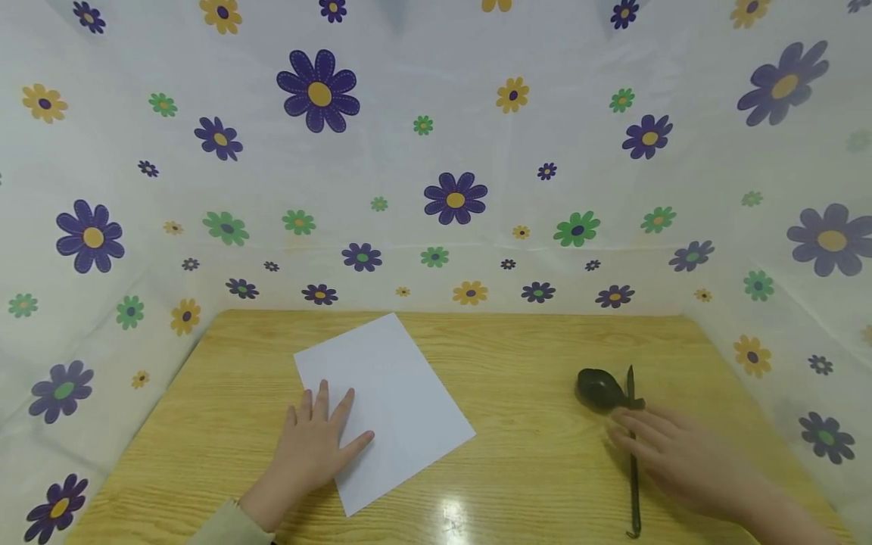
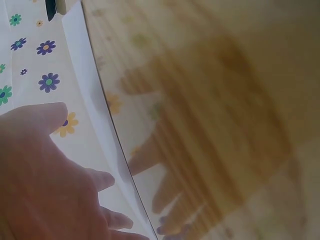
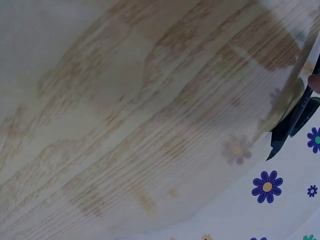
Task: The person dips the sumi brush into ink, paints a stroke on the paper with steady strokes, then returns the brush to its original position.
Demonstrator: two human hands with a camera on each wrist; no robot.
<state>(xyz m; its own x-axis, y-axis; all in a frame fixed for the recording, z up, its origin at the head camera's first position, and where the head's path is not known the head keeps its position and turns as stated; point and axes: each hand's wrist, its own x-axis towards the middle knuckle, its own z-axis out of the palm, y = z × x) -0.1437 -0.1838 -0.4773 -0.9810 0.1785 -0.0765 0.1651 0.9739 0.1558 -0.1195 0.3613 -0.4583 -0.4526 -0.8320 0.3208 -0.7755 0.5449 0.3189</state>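
Note:
A white sheet of paper (image 1: 402,401) lies at a slant left of the table's middle. My left hand (image 1: 313,443) rests on its near left edge with fingers spread; in the left wrist view the thumb and fingertips show. At the right, my right hand (image 1: 688,458) reaches to a dark rounded object (image 1: 599,390) with a narrow neck, spoon-like in outline. A thin dark rod (image 1: 635,496), pointed at the far end and hooked at the near end, crosses beneath the fingers. They touch there, slightly blurred; whether they pinch either thing is hidden. One fingertip (image 3: 314,83) shows against the dark things.
The wood-grain table (image 1: 518,378) is glossy and reflects light. White cloth (image 1: 381,166) printed with purple, yellow and green flowers rises behind it and on both sides. Bare wood lies between the paper and the dark things.

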